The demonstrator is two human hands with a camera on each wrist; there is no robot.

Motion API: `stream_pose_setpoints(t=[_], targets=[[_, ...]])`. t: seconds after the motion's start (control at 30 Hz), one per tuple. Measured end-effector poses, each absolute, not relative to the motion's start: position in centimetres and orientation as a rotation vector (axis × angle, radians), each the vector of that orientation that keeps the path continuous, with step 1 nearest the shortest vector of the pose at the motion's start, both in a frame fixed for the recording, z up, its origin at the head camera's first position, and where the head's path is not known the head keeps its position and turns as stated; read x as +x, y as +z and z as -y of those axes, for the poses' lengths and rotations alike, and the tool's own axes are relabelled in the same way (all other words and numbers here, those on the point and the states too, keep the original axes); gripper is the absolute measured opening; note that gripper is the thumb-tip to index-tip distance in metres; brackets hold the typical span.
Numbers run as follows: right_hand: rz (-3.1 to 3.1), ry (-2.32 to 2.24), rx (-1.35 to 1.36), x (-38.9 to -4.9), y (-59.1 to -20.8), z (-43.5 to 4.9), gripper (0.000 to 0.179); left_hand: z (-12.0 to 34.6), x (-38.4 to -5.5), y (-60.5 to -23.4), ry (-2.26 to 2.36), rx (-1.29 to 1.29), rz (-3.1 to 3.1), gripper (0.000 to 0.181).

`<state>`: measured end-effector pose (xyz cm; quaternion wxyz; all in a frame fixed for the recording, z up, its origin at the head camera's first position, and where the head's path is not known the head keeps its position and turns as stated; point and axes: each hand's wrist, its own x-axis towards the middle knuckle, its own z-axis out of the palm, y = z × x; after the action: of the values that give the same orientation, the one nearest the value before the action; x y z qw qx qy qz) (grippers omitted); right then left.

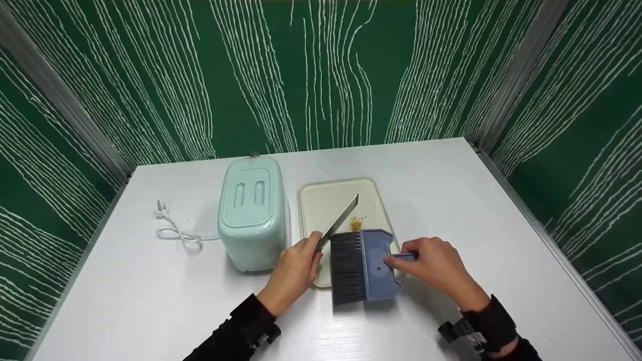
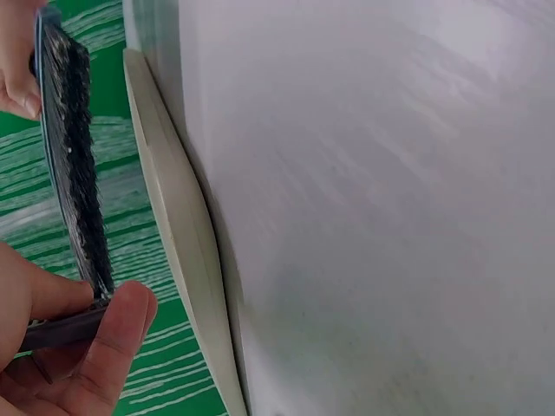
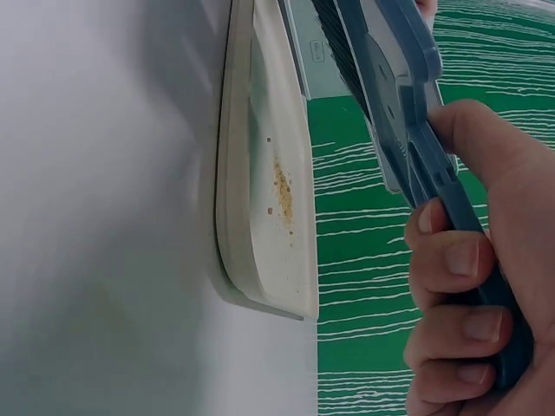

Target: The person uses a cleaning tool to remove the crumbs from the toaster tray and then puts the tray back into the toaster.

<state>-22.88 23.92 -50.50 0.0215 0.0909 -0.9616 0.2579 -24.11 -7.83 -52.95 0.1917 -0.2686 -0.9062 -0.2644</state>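
My left hand (image 1: pixel 296 265) pinches a thin, flat grey metal piece (image 1: pixel 341 220), seen nearly edge-on and slanting up over a cream tray (image 1: pixel 336 188). In the left wrist view, thumb and fingers clasp its dark end. My right hand (image 1: pixel 436 263) grips the handle of a blue hand brush (image 1: pixel 379 281) with black bristles (image 1: pixel 347 271). The bristles point left, close to the metal piece and left fingers, above the tray's near part. Small brown crumbs (image 1: pixel 356 224) lie on the tray; the right wrist view shows these crumbs (image 3: pixel 283 192) up close.
Left of the tray stands a mint-green toaster (image 1: pixel 251 200) with a lid on top. Its white cord (image 1: pixel 180 234) and plug (image 1: pixel 161 210) lie on the white table (image 1: pixel 135 281). Green walls with white lines (image 1: pixel 241 75) rise behind and at both sides.
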Motion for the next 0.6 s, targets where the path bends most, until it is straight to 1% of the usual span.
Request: stream_pose_setpoints(t=[0.13, 0.47, 0.6], targets=[[2.975, 0.798, 0.217, -23.00, -50.65, -24.15, 0.061, 7.80, -23.95, -52.94, -0.706, -0.759, 2.541, 0.027], [2.943, 0.793, 0.118, -23.30, -51.04, -24.43, 0.048, 7.76, -23.89, -53.06, -0.620, -0.763, 2.537, 0.030], [2.926, 0.787, 0.076, -23.37, -51.13, -24.69, 0.045, 7.81, -23.89, -53.11, -0.597, -0.770, 2.536, 0.030]])
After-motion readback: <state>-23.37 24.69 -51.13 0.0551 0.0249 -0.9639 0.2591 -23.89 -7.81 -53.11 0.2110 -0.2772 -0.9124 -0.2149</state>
